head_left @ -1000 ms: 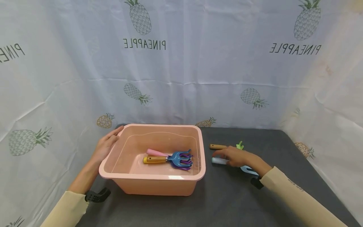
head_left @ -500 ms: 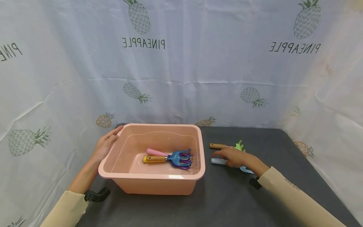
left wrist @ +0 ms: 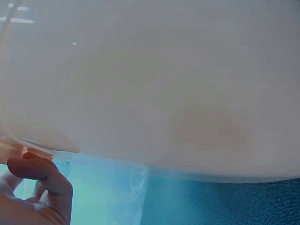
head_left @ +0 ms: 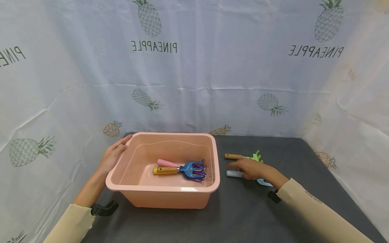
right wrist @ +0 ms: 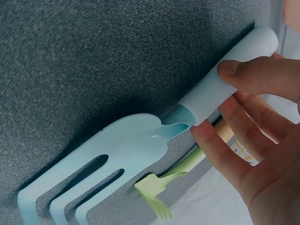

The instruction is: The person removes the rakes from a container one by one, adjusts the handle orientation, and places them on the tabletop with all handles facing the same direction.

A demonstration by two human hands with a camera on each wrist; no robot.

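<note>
My left hand (head_left: pixel 110 160) holds the left rim of a pink plastic basin (head_left: pixel 146 188); in the left wrist view its bent fingers are at the rim's edge. To the right of the basin, my right hand (head_left: pixel 252 168) pinches the handle of a light blue hand rake (right wrist: pixel 136 136), thumb on one side and fingers on the other. The rake's bent tines point away from the basin, close over the dark cloth. Just beyond it lies a green hand rake (head_left: pixel 256 156) with a wooden handle, partly hidden by my right hand in the head view.
Inside the basin lies a blue hand rake (head_left: pixel 191 169) with a wooden handle, overlapping a purple one (head_left: pixel 199 180) with a pink handle (head_left: pixel 165 163). Dark cloth (head_left: pixel 243 216) covers the table. White pineapple-print sheets (head_left: pixel 194 67) hang behind and at both sides.
Over the last second my right hand has shifted very slightly at the light blue rake's handle. My left hand and the basin stay where they were.
</note>
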